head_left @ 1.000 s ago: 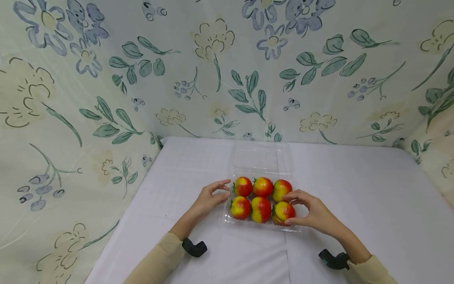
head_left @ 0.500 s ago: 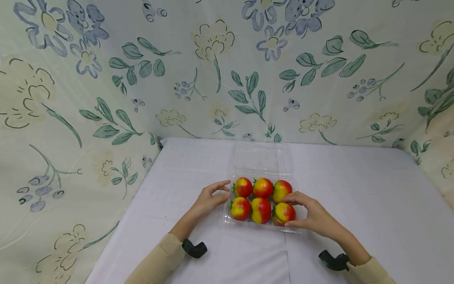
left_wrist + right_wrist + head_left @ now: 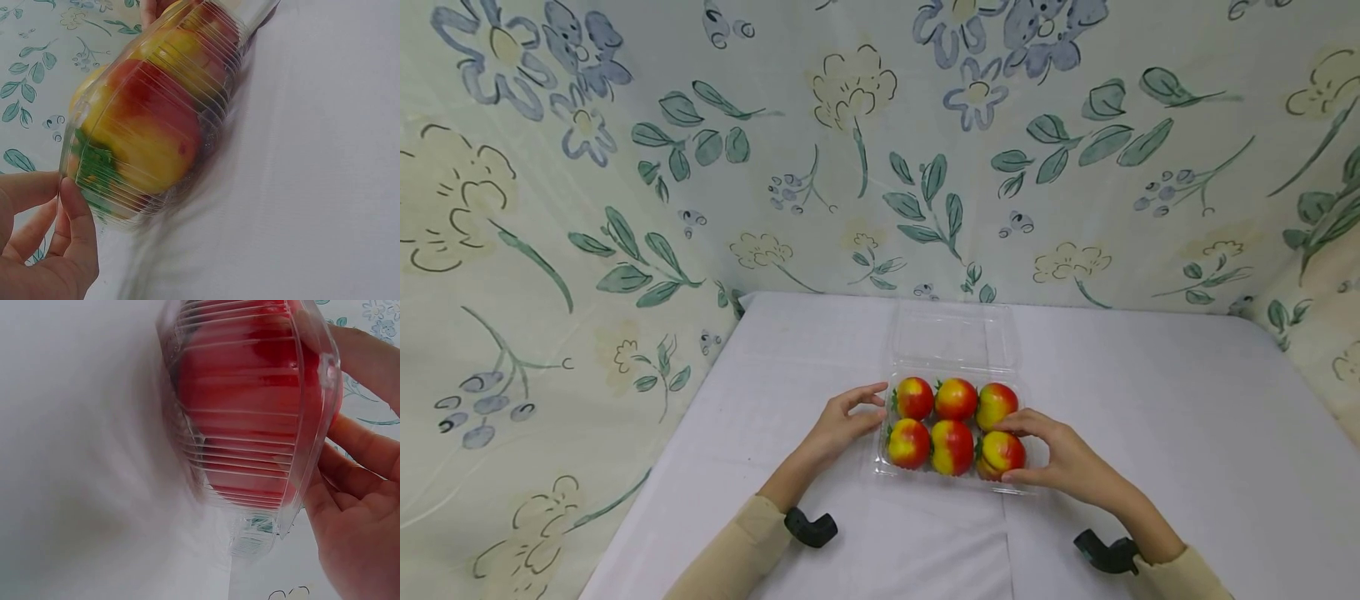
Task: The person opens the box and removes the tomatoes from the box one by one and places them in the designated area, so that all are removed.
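Note:
A clear plastic clamshell box [image 3: 883, 468] lies on the table, its transparent lid [image 3: 951, 333] folded back flat behind it. Several red-and-yellow, peach-like fruits with green leaves fill it in two rows. At the box's left side, my left hand [image 3: 842, 421] pinches the rim between thumb and finger, as the left wrist view shows at the leafy end of a fruit [image 3: 140, 125]. My right hand [image 3: 1067, 450] reaches over the right rim and holds the front-right fruit [image 3: 1002, 455], thumb in front and fingers behind. Through the ribbed wall, the right wrist view shows red fruit [image 3: 244, 381].
A white cloth [image 3: 820, 342] covers the table. Behind and to the left hangs floral fabric [image 3: 850, 208]. Black curved pieces [image 3: 811, 528] sit at both wrists, next to beige sleeves [image 3: 730, 546].

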### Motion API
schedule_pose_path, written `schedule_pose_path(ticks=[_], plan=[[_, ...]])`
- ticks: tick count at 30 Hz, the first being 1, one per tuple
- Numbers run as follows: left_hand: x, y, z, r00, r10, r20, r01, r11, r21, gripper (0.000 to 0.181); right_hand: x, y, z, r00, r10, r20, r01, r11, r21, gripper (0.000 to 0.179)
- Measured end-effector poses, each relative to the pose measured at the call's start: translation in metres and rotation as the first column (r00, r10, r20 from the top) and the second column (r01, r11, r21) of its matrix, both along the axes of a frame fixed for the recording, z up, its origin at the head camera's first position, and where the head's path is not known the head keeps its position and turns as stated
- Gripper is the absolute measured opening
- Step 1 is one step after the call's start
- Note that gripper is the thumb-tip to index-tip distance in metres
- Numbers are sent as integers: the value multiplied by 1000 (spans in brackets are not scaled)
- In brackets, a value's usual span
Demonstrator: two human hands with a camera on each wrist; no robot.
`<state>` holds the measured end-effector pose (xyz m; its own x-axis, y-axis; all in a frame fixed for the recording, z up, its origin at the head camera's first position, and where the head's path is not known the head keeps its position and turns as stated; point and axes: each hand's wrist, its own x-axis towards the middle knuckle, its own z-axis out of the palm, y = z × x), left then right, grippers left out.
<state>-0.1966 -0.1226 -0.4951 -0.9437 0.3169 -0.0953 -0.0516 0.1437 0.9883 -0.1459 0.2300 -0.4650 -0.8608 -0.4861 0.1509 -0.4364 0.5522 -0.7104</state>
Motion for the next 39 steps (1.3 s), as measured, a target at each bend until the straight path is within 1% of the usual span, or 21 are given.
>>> schedule_pose_path(ticks=[10,17,26,34,39], plan=[[2,1,1,1000,17,-4,-17,1000,-2,47,-1,-1,2,1000,-9,7,9,1000,19,60],[1,1,0,1000,8,2,-8,1000,14,48,-1,0,5,1000,4,11,-4,1000,10,59],[0,-1,-3,1000,-1,4,0,1000,12,48,-2,3,5,1000,17,-10,-17,1000,-10,59],[0,-1,-1,1000,3,0,-3,1000,12,47,-4,8,6,997,34,-64,-36,999,-29,59],[0,0,0,1000,12,8,-12,1000,2,46,-6,12,7,997,48,-61,-52,996,-66,55]])
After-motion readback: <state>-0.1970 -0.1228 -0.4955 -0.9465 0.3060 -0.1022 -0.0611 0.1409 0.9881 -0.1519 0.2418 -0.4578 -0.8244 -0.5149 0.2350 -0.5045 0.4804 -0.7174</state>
